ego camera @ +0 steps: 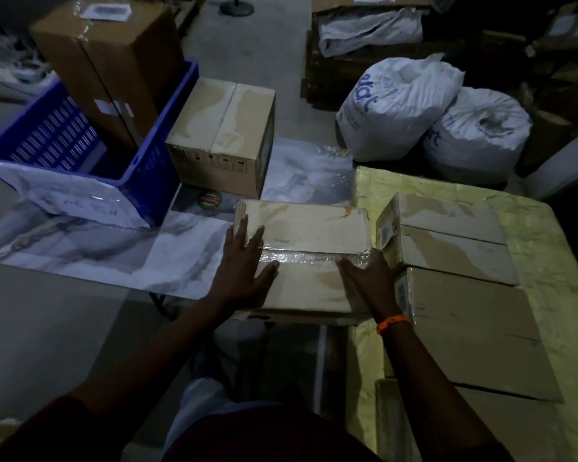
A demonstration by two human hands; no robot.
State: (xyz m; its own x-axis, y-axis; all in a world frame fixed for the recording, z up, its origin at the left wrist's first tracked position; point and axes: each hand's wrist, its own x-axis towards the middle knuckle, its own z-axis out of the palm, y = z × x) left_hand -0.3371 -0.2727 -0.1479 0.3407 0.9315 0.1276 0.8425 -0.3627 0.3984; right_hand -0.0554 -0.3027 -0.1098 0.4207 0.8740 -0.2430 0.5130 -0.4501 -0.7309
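The left hand (244, 271) lies flat on the near left part of the cardboard box (314, 228), fingers straight and spread, the tips reaching its left edge; it holds nothing. The right hand (364, 281) presses flat along the box's right edge, fingers extended toward the taped seam (314, 258), not curled round anything. An orange band (392, 323) circles its wrist. Both forearms slant inward and forward.

The box sits level on the marbled table (114, 255) under both palms. Its top looks nearly square, so I cannot tell its long axis; the seam runs side to side.

Just right of the right hand lie two flat cartons (447, 248). Beyond the left hand stand a smaller carton (224, 138) and a blue crate (141, 168).
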